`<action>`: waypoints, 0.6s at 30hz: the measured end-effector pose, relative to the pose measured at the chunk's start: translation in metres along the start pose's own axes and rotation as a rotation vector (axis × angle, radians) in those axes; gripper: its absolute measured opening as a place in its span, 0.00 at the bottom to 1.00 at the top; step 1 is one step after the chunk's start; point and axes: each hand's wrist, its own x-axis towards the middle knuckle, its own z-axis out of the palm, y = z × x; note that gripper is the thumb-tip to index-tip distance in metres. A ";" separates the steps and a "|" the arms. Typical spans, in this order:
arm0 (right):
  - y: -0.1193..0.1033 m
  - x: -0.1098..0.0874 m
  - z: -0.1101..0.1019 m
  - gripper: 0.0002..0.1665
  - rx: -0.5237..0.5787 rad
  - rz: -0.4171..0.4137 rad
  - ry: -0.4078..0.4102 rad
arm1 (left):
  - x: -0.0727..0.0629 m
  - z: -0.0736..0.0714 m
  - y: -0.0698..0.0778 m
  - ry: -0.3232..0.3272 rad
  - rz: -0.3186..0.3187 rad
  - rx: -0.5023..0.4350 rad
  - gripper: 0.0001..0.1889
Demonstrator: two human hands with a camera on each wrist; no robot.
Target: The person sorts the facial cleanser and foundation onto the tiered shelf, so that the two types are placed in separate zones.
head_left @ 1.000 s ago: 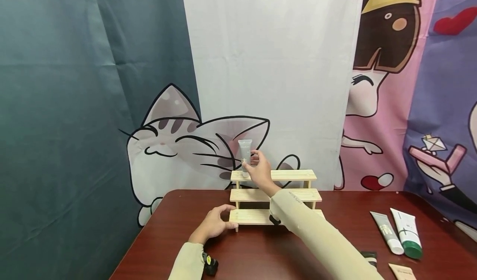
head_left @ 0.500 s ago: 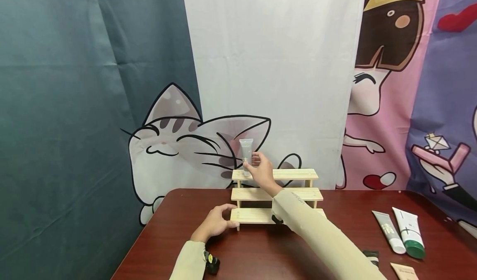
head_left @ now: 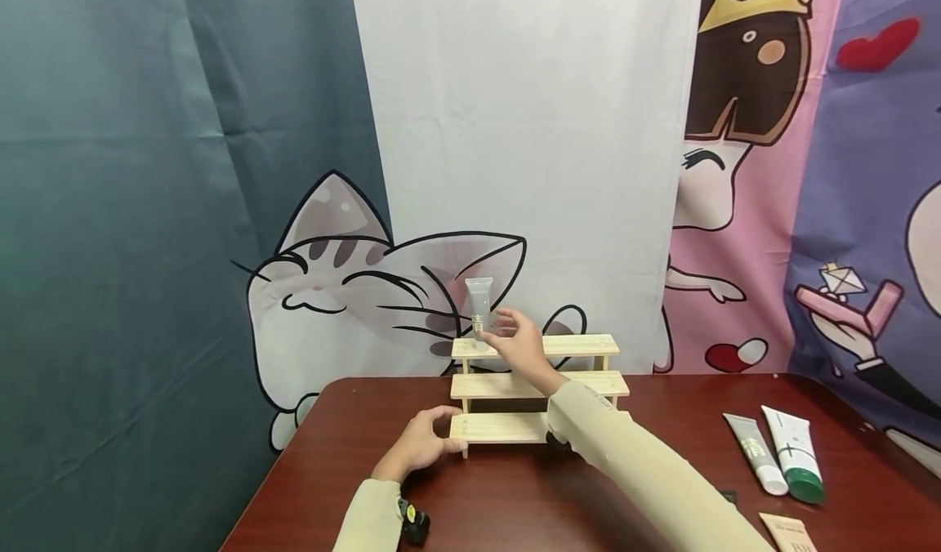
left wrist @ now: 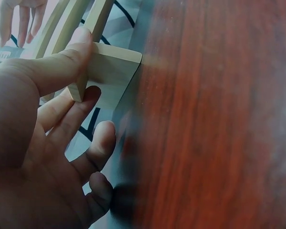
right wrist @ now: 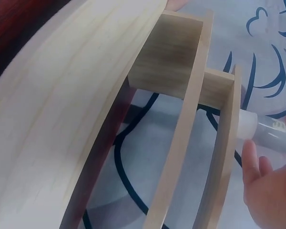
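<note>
A small grey squeeze tube [head_left: 479, 307] stands upright on its cap at the left end of the top step of a three-step wooden display rack [head_left: 500, 428]. Just right of it is my right hand [head_left: 524, 346], its fingers spread away from the tube and the thumb close to its lower part. In the right wrist view the tube's whitish cap [right wrist: 247, 125] rests against the top step, fingertips beside it. My left hand [head_left: 421, 442] grips the left end of the bottom step; in the left wrist view the thumb [left wrist: 69, 62] presses one face, with fingers on the other side.
To the right on the dark red table [head_left: 353, 421] lie a grey tube with white cap [head_left: 757, 454], a white tube with green cap [head_left: 796, 454] and a beige tube [head_left: 788, 531]. A dark item [head_left: 728, 496] is mostly hidden by the right sleeve. A printed curtain hangs behind.
My right hand has loosened from the grey tube and shifted slightly right, opening a gap. The tube stays on the top step. My left hand keeps its hold on the rack.
</note>
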 end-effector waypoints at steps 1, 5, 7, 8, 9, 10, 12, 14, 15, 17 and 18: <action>-0.001 -0.002 -0.001 0.34 0.001 -0.002 -0.002 | -0.001 0.000 0.000 0.001 -0.002 -0.001 0.26; -0.001 -0.006 -0.008 0.36 -0.016 -0.002 0.006 | -0.003 -0.001 0.000 0.005 0.000 0.004 0.26; -0.001 -0.008 -0.012 0.37 -0.024 0.006 0.005 | -0.003 -0.001 0.000 0.007 0.000 0.004 0.26; -0.001 -0.009 -0.014 0.37 -0.023 0.007 0.004 | -0.003 -0.001 0.000 0.009 0.003 0.005 0.26; -0.001 -0.011 -0.017 0.38 -0.020 0.006 0.002 | -0.004 -0.001 0.000 0.011 0.004 0.006 0.26; -0.001 -0.012 -0.019 0.38 -0.017 0.006 0.002 | -0.004 0.000 0.000 0.013 0.007 0.006 0.26; -0.001 -0.015 -0.024 0.39 -0.010 0.003 0.006 | -0.004 0.000 -0.001 0.016 0.016 0.007 0.26; -0.001 -0.017 -0.029 0.39 -0.010 -0.004 0.008 | -0.004 0.001 0.000 0.016 0.022 0.008 0.26; 0.000 -0.018 -0.032 0.39 -0.008 -0.004 0.006 | -0.004 0.001 0.000 0.015 0.025 0.012 0.26; 0.001 -0.020 -0.036 0.39 -0.006 -0.008 0.002 | -0.003 0.001 0.001 0.019 0.033 0.023 0.26; 0.002 -0.020 -0.039 0.39 -0.005 -0.014 -0.001 | -0.003 0.001 0.001 0.022 0.033 0.029 0.26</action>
